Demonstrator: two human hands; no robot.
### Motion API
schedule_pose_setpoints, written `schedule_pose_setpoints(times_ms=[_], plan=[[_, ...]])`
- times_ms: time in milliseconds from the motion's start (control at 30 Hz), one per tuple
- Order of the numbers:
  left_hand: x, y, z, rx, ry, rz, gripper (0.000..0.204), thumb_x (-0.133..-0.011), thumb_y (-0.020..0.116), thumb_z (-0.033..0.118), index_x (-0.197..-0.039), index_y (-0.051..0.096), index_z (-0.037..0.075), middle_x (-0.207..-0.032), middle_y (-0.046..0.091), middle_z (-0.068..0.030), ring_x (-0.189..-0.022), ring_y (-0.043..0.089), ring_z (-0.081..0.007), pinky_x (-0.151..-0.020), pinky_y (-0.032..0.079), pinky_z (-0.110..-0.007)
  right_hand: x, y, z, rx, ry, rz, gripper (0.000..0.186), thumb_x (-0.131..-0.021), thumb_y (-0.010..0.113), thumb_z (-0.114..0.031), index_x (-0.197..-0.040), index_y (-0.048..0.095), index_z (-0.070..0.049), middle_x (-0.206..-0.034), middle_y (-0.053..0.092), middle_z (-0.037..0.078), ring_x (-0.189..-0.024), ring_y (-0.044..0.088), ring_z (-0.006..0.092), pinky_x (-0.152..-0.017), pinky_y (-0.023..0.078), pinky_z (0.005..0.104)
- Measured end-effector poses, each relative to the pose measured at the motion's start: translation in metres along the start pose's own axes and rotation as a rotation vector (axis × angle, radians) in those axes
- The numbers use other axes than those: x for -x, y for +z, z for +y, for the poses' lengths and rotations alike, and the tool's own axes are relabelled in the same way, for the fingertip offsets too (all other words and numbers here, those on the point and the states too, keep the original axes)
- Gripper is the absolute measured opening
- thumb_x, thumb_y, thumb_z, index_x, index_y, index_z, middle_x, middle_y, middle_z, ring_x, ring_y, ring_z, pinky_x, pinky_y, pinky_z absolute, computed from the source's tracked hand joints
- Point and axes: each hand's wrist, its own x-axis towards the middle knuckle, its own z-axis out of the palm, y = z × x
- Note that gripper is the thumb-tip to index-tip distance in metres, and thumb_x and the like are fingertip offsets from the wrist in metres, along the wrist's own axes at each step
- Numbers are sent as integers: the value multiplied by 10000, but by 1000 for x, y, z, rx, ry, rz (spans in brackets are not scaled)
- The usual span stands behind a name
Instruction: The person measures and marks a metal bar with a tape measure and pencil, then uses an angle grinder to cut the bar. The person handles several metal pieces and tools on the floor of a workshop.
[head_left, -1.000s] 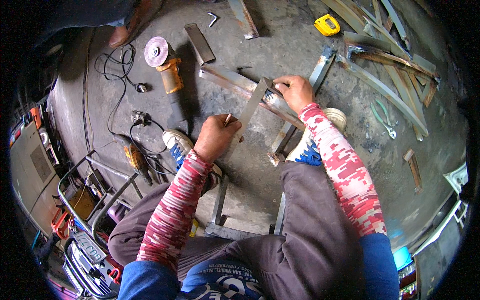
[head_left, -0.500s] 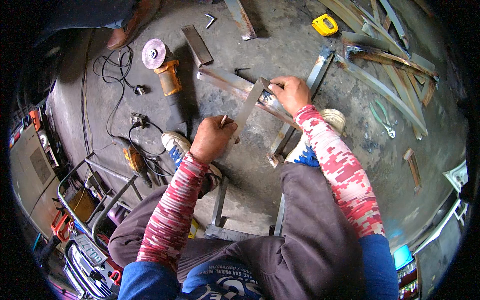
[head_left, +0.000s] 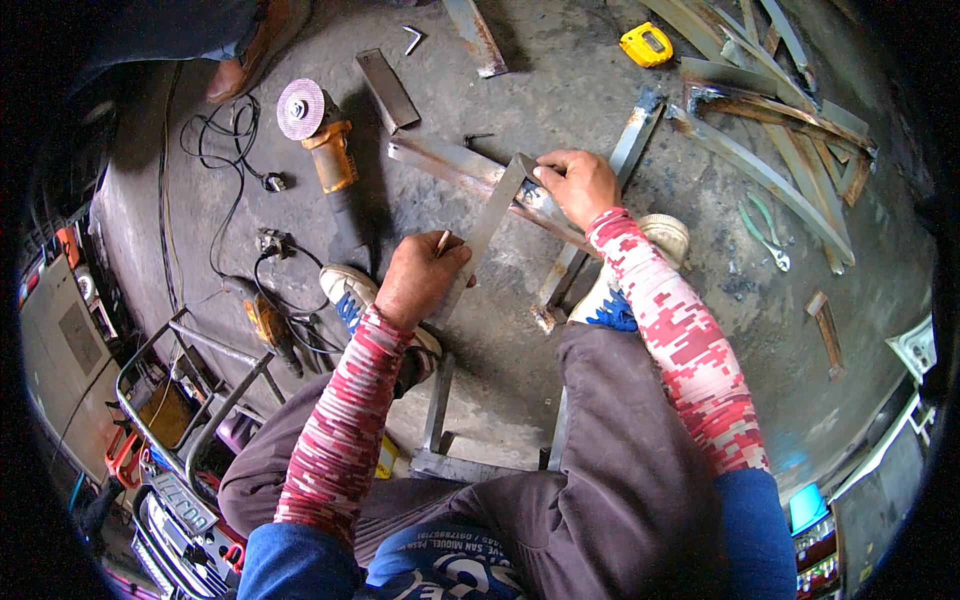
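Note:
My left hand (head_left: 425, 278) is closed around the lower part of a grey metal strip (head_left: 491, 219), with a thin white stick (head_left: 443, 241) between its fingers; I cannot make out whether this is chalk or a cigarette. At the strip's far end, where it makes a corner, my right hand (head_left: 580, 190) pinches the metal. Below that corner lies a rusty steel angle bar (head_left: 447, 163), partly hidden by the strip and my right hand. Another steel bar (head_left: 637, 138) runs beneath my right hand, between my shoes.
An angle grinder (head_left: 330, 160) lies at the left, near a corded power tool (head_left: 265, 318) and loose cables. Steel offcuts (head_left: 770, 185), green-handled pliers (head_left: 765, 238) and a yellow tape measure (head_left: 646, 45) are on the right. Another person's foot (head_left: 240, 68) is at the far left.
Both hands keep their hold on the metal strip, which has hardly moved. The whole view has shifted slightly.

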Motion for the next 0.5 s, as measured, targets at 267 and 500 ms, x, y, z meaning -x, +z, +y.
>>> schedule_pose_setpoints(times_ms=[267, 500], plan=[[-1, -1, -5, 71, -34, -10, 265, -990, 661, 202, -1027, 762, -40, -795, 773, -119, -697, 700, -172, -711, 554, -350, 2, 1, -9, 21, 8, 0, 286, -897, 761, -360, -1028, 824, -114, -971, 777, 159, -903, 753, 338, -831, 587, 407], [-1, -1, -8, 8, -29, -47, 249, -1019, 668, 183, -1067, 736, -52, -853, 774, -83, -726, 694, -135, -688, 554, -312, 0, -2, -13, 72, 47, -8, 293, -844, 793, -427, -972, 839, -169, -951, 776, 147, -898, 749, 351, -824, 596, 440]])
